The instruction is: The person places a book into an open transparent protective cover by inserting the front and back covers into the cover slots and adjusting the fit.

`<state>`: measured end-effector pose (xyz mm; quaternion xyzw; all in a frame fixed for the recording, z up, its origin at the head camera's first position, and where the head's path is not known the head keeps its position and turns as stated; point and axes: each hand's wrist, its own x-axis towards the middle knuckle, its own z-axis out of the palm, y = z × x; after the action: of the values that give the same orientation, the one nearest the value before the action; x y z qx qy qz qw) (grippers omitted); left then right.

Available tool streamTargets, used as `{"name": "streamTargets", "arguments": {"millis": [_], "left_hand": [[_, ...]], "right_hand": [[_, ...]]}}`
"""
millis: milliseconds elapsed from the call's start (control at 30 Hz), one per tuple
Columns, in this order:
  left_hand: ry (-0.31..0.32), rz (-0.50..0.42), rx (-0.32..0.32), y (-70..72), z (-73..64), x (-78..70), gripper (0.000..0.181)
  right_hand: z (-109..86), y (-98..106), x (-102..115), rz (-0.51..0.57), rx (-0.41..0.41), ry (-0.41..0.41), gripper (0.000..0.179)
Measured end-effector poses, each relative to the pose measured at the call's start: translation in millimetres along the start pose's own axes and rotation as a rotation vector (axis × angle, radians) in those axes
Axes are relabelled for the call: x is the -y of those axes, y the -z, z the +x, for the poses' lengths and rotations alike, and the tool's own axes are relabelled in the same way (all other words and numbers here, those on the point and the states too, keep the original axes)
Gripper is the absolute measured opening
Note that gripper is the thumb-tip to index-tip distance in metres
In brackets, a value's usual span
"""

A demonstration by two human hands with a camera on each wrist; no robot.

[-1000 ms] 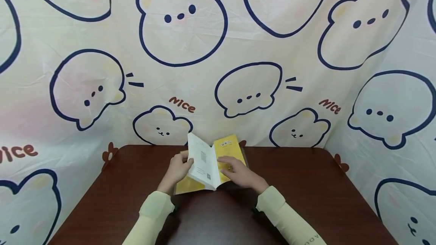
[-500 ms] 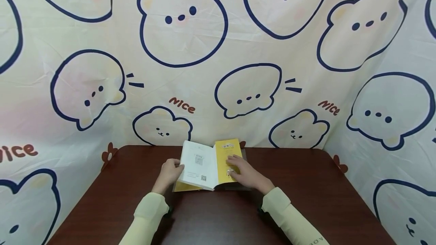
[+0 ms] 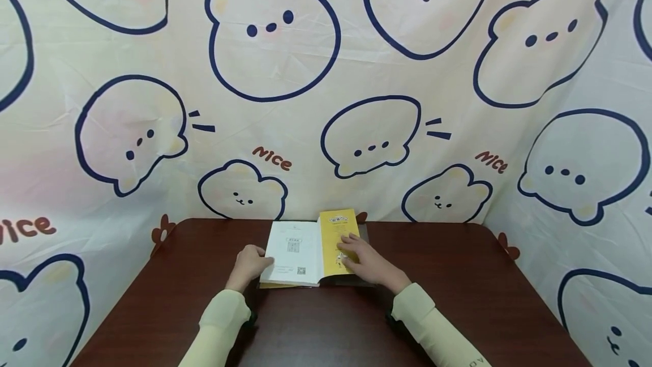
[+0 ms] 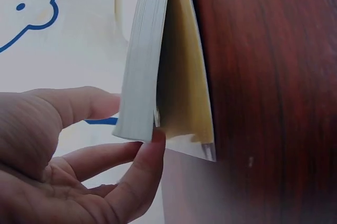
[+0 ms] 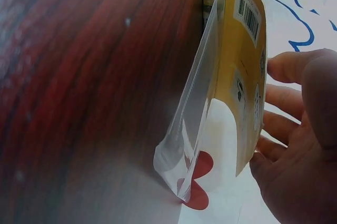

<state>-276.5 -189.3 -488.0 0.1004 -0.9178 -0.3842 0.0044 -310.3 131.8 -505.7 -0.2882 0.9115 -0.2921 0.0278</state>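
Observation:
An open book lies near the table's far edge in the head view, its white page (image 3: 297, 256) to the left and a yellow cover flap (image 3: 332, 228) to the right. My left hand (image 3: 248, 268) pinches the left edge of the pages, thumb on top. From the left wrist, the thick page block (image 4: 139, 66) stands between thumb and fingers, apart from the yellow cover (image 4: 184, 87) beneath. My right hand (image 3: 369, 259) rests on the yellow flap with fingers spread. Behind that flap, in the right wrist view, a clear plastic sleeve (image 5: 192, 113) stands out from the book.
The dark brown table (image 3: 448, 287) extends on both sides of the book and toward me. A cloth (image 3: 300, 72) printed with cartoon animal outlines hangs behind the table and along its sides.
The left pages have come down from a raised, tilted position to lie nearly flat, and my left hand has moved left and down with them. My right hand has shifted slightly right on the flap.

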Motion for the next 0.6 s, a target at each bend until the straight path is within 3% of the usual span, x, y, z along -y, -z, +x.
{"name": "streamTargets", "arguments": {"millis": [233, 400, 500, 600], "left_hand": [[0.005, 0.025, 0.027, -1.4, -1.2, 5.0, 0.023], [-0.036, 0.036, 0.011, -2.0, 0.0, 6.3, 0.019], [-0.069, 0.070, -0.015, -4.3, 0.3, 0.6, 0.014], [-0.124, 0.111, -0.053, -8.1, -1.2, -11.4, 0.023]], "right_hand": [[-1.0, -0.3, -0.3, 0.023, 0.010, -0.004, 0.047], [-1.0, -0.6, -0.9, 0.008, 0.011, -0.006, 0.046], [-1.6, -0.4, -0.1, 0.030, 0.018, -0.009, 0.046], [-2.6, -0.1, 1.1, 0.057, 0.026, -0.011, 0.047]]}}
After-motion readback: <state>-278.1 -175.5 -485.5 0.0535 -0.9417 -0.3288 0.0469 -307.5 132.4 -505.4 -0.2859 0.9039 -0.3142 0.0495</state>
